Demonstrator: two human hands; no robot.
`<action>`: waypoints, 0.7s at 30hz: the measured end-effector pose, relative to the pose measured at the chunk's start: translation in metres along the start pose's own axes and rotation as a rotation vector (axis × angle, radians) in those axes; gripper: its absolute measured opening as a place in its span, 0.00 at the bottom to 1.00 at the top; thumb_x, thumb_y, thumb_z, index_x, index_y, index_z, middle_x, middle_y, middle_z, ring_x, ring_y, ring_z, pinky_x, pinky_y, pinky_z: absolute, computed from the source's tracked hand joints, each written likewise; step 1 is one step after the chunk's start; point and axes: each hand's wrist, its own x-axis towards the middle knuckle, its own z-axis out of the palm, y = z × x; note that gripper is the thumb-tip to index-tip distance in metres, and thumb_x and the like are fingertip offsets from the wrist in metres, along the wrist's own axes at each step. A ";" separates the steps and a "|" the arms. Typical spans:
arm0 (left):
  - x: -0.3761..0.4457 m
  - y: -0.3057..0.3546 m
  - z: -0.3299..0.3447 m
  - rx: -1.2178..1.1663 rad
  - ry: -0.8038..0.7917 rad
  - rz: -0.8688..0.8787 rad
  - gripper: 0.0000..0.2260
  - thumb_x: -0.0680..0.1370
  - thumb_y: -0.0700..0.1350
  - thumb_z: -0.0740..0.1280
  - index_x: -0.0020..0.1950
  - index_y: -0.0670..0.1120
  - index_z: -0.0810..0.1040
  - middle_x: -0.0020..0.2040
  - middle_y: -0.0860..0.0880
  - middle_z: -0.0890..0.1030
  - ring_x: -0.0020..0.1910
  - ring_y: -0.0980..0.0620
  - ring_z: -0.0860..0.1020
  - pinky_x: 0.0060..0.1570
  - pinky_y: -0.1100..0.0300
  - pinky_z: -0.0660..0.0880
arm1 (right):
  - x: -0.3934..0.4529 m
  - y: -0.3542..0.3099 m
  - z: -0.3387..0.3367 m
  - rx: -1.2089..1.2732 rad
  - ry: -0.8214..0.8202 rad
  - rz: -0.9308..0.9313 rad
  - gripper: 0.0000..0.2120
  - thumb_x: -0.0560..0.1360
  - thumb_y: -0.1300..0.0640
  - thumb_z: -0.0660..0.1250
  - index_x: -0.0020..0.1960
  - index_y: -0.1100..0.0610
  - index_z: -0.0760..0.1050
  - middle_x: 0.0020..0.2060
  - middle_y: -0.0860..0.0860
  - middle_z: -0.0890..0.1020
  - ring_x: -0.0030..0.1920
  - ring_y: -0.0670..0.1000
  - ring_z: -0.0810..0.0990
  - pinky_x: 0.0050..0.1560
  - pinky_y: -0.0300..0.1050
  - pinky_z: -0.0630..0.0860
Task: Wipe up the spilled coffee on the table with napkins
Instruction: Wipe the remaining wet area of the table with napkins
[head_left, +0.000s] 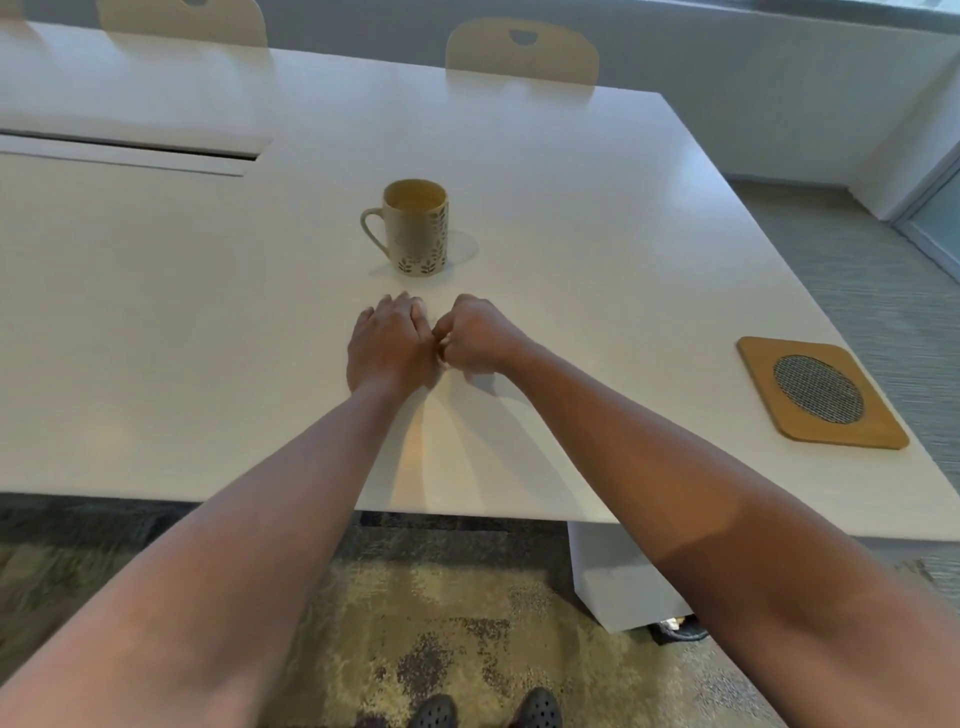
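My left hand (392, 345) lies palm down on the white table (597, 249), fingers curled at the tips. Touching it on the right, my right hand (475, 338) is closed in a fist. Small white bits show at the left fingertips and under the right fist; they look like a white napkin (470, 375), mostly hidden by the hands and hard to tell from the tabletop. A cream mug (413, 226) with a leaf pattern stands upright just beyond the hands, handle to the left. No dark coffee puddle is visible; a faint ring mark lies right of the mug's base.
A square wooden trivet (821, 392) with a mesh centre lies near the table's right edge. A long cable slot (130, 153) crosses the table at the left. Two chair backs (522, 52) stand at the far side. The table's near edge runs below my forearms.
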 end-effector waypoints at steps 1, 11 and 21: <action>0.000 0.000 0.000 0.004 -0.003 0.001 0.15 0.83 0.47 0.51 0.49 0.46 0.75 0.50 0.44 0.78 0.53 0.44 0.75 0.57 0.48 0.69 | 0.006 0.000 0.000 0.013 -0.005 0.004 0.05 0.73 0.60 0.68 0.46 0.57 0.82 0.47 0.53 0.74 0.53 0.53 0.76 0.50 0.44 0.76; 0.005 -0.007 0.006 0.069 -0.020 0.063 0.19 0.84 0.47 0.51 0.67 0.45 0.77 0.69 0.45 0.77 0.71 0.47 0.70 0.72 0.51 0.62 | 0.061 0.018 0.001 0.064 0.097 0.048 0.14 0.77 0.54 0.64 0.61 0.54 0.80 0.61 0.55 0.74 0.64 0.54 0.69 0.68 0.50 0.68; 0.008 -0.014 0.012 0.103 -0.052 0.053 0.22 0.85 0.49 0.50 0.74 0.45 0.72 0.76 0.49 0.70 0.77 0.52 0.62 0.77 0.56 0.54 | 0.086 0.083 -0.035 -0.078 0.208 0.357 0.18 0.75 0.65 0.56 0.63 0.64 0.75 0.64 0.61 0.74 0.66 0.60 0.67 0.66 0.49 0.65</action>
